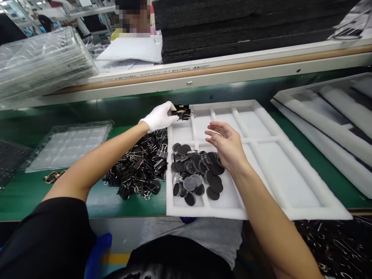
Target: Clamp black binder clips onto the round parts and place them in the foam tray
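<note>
My left hand (159, 117), in a white glove, grips several black binder clips (182, 112) over the far left corner of a white foam tray (252, 140). Bare, my right hand (225, 141) hovers above the tray's middle, fingers apart and slightly curled, with nothing visible in them. Below and left of it, many round black discs (215, 184) lie heaped in the near left compartments, some with clear or grey faces. A big pile of black binder clips (142, 166) with silver wire handles rests on the green table, against the tray's left edge.
Clear plastic trays (72, 141) lie to the left, and a stack of them (43, 64) leans on the back ledge. More white foam trays (328, 116) stand at the right. Black foam blocks (247, 29) and a person (133, 17) are behind the ledge. More clips (340, 244) lie at lower right.
</note>
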Demonstrator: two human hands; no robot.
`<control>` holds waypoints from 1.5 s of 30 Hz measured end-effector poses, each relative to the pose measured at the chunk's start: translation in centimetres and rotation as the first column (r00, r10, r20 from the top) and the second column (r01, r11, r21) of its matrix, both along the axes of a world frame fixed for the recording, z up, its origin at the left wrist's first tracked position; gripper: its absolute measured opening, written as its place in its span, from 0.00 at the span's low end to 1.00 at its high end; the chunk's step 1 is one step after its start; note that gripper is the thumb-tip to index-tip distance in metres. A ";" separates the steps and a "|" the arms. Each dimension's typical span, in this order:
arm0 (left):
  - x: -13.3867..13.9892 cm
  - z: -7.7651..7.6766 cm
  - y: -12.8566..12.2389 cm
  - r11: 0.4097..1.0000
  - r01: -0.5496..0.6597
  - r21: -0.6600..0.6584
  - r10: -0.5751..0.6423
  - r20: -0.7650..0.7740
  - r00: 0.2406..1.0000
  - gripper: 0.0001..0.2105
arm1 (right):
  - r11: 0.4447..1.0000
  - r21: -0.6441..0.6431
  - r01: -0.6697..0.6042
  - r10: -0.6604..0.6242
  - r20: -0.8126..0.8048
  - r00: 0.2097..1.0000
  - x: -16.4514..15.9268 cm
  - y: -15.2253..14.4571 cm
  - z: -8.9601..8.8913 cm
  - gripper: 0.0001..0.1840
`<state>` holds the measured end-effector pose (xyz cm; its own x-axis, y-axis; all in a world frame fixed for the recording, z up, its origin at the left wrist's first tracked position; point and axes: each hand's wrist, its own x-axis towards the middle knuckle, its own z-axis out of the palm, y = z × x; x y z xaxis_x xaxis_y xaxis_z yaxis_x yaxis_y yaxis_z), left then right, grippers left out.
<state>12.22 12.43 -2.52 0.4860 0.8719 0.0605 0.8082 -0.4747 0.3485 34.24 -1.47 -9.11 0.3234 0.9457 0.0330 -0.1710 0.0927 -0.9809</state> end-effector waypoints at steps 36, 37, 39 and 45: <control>-17.9 6.2 -13.3 0.932 -0.333 0.141 0.354 -0.162 0.921 0.23 | 0.924 -0.281 -0.257 0.377 0.780 0.500 -0.7 -2.1 0.6 0.09; -19.3 5.6 -14.8 0.884 -0.424 0.195 0.456 -0.166 0.874 0.23 | 0.931 -0.260 -0.256 0.359 0.775 0.520 -0.6 -2.1 0.4 0.09; -22.1 3.4 -17.5 0.739 -0.600 0.307 0.659 -0.145 0.738 0.23 | 0.948 -0.207 -0.243 0.311 0.775 0.550 -0.5 -2.1 0.2 0.10; -28.3 -7.3 -22.0 0.377 -0.825 0.421 0.915 -0.032 0.402 0.31 | 0.978 -0.149 -0.146 0.208 0.764 0.611 -0.8 -2.3 0.1 0.11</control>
<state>-16.05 -9.57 -9.87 -0.4998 0.7650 0.4062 0.8550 0.5107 0.0901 33.42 -3.75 -8.97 0.0336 0.9914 0.1265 0.6449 0.0752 -0.7606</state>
